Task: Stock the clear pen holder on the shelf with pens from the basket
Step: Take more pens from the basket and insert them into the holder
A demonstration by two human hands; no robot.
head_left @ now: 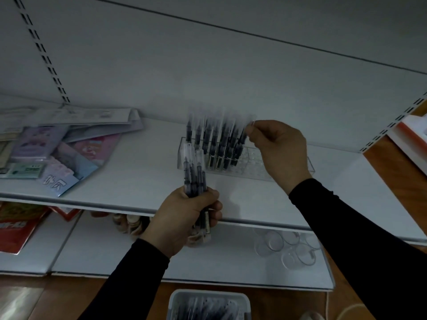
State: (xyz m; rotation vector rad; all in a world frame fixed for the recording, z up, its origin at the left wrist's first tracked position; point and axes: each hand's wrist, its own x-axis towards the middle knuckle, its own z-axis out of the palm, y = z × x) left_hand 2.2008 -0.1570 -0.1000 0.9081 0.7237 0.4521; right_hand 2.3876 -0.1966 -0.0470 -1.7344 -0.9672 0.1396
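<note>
White shelf (143, 181) carries the clear holder (288, 167), part-filled; right hand (279, 148) pinches one pen's cap (250, 124) above it, left hand (182, 218) clamps a spare bundle (194, 172) just in front: light, stiff, slick barrels, best held near the cap.

Shelf (143, 181): plain white, back panel white with dark slot rows. Holder (286, 168): clear, dimpled base. Pens (215, 144) in it: dark barrels, clear caps. Sleeves (346, 227): black. Packets (57, 155) at 9 o'clock: pastel pink, lilac, pale blue, one green label. Basket (209, 304) at 6 o'clock: white, perforated. Floor (392, 172) at 3 o'clock: brown. Red pack (16, 227) at 8 o'clock.
</note>
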